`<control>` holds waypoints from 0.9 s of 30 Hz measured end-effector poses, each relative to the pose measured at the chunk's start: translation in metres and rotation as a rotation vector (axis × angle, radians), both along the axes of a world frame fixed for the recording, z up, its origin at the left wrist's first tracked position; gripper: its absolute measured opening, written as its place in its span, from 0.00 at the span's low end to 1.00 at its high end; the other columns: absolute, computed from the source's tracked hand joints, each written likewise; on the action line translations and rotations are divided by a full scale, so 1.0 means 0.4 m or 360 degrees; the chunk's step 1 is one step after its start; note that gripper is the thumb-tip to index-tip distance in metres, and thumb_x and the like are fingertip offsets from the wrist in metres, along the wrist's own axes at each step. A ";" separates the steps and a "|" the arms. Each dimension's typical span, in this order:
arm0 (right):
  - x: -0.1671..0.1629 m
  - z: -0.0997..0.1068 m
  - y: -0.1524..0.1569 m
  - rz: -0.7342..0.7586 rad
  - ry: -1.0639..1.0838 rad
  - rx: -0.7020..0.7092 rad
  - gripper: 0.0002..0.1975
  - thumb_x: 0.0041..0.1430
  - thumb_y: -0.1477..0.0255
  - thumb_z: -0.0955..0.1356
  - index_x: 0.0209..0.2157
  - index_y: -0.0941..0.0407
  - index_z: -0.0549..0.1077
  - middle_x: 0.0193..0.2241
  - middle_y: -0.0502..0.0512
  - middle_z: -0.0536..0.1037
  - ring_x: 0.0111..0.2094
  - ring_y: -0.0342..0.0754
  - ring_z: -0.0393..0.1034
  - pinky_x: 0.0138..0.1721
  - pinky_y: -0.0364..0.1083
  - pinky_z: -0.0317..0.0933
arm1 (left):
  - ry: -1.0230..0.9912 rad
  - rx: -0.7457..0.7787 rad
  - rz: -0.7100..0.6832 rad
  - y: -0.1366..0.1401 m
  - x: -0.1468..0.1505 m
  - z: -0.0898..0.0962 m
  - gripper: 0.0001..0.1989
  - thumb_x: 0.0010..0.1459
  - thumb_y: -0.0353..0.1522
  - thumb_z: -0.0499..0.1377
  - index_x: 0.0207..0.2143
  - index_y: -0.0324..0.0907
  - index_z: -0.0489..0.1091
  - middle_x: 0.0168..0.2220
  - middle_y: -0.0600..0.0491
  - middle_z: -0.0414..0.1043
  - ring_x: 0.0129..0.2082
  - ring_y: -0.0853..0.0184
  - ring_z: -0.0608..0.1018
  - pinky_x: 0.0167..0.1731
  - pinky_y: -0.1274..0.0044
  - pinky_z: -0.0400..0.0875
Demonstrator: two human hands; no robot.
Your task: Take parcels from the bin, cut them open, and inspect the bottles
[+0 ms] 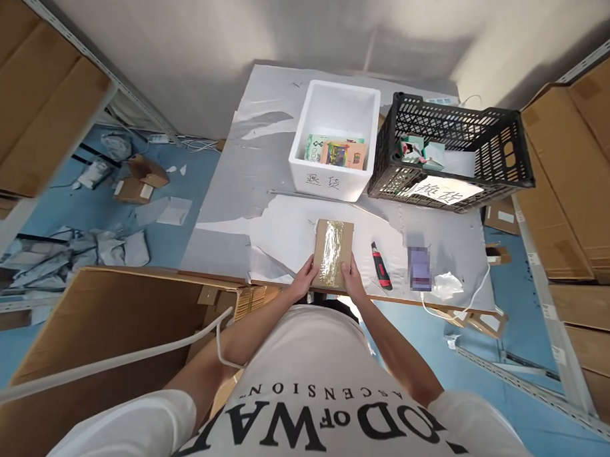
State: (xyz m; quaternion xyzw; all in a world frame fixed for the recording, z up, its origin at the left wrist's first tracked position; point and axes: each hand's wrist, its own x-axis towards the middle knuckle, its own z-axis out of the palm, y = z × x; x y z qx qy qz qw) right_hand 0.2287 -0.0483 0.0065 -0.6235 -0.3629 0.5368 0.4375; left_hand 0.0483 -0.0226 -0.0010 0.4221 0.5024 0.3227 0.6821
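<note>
Between my two hands is a small cardboard box (333, 253) with a strip of shiny clear tape down its middle. My left hand (304, 279) grips its lower left edge, and my right hand (352, 278) grips the lower right edge. The box is at the near side of the table, over a torn white patch of its covering. To the right of my right hand lies a red and black utility knife (382, 266). Farther right is a phone-like purple item (420, 268), blurred by pixels, with a white cable beside it.
On the grey-covered table (226, 199) stand a white foam box (331, 183) with colourful packs and a black plastic crate (446, 187) with small boxes. Crumpled white paper (448, 285) lies at the right. A large open carton (111, 342) stands at near left. Shelves with cartons (561, 191) flank both sides.
</note>
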 end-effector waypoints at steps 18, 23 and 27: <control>0.002 0.022 -0.004 0.0009 -0.0111 0.0010 0.41 0.57 0.48 0.64 0.67 0.50 0.52 0.59 0.54 0.70 0.60 0.54 0.64 0.62 0.57 0.57 | 0.0535 0.0084 0.0329 0.375 0.048 0.001 0.04 0.52 0.32 0.62 0.27 0.40 0.72 0.29 0.50 0.75 0.33 0.63 0.78 0.42 0.70 0.71; 0.011 0.017 -0.006 0.0029 -0.0103 -0.0019 0.40 0.58 0.49 0.64 0.68 0.49 0.52 0.61 0.53 0.67 0.59 0.54 0.65 0.62 0.57 0.58 | 0.0677 0.0044 0.0779 0.444 -0.120 0.040 0.07 0.58 0.33 0.55 0.31 0.39 0.69 0.29 0.52 0.72 0.27 0.71 0.76 0.32 0.76 0.70; 0.012 0.001 -0.006 0.0012 -0.0093 -0.0047 0.41 0.58 0.49 0.64 0.68 0.49 0.50 0.62 0.53 0.65 0.61 0.54 0.62 0.62 0.57 0.56 | 0.0852 0.0094 0.1123 0.474 -0.334 0.094 0.16 0.64 0.39 0.49 0.39 0.36 0.69 0.39 0.46 0.74 0.36 0.66 0.77 0.36 0.72 0.71</control>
